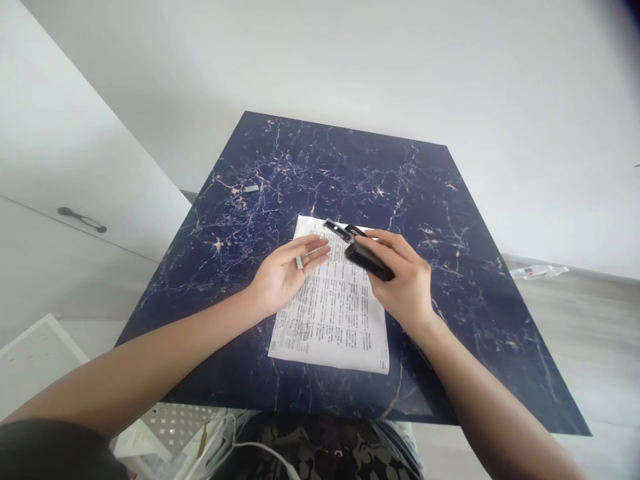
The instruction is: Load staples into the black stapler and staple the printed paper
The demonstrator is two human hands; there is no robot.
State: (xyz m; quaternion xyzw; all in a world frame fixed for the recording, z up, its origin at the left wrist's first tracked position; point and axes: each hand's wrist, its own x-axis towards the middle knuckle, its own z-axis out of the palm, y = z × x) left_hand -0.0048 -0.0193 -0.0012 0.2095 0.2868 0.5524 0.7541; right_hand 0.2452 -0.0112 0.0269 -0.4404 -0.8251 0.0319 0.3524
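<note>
On the dark-blue, white-veined surface (390, 183), a printed white paper sheet (340, 307) is laid. Above it, a thin grey strip (300, 262), probably brittle, is cradled in the loosely opened left hand (280, 275); the hinged-open black stapler (370, 261), likely stiff and best held by its body, is gripped by the right hand (406, 279). Farther off, a similar strip (251, 189) is seen.

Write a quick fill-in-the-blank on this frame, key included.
1. The right hand holds a black ____.
2. The table is dark ____ with pale veining.
3. A grey strip is in the left hand; another strip lies on the table, to the ____ of the printed sheet.

Key: stapler; blue; left.
</note>
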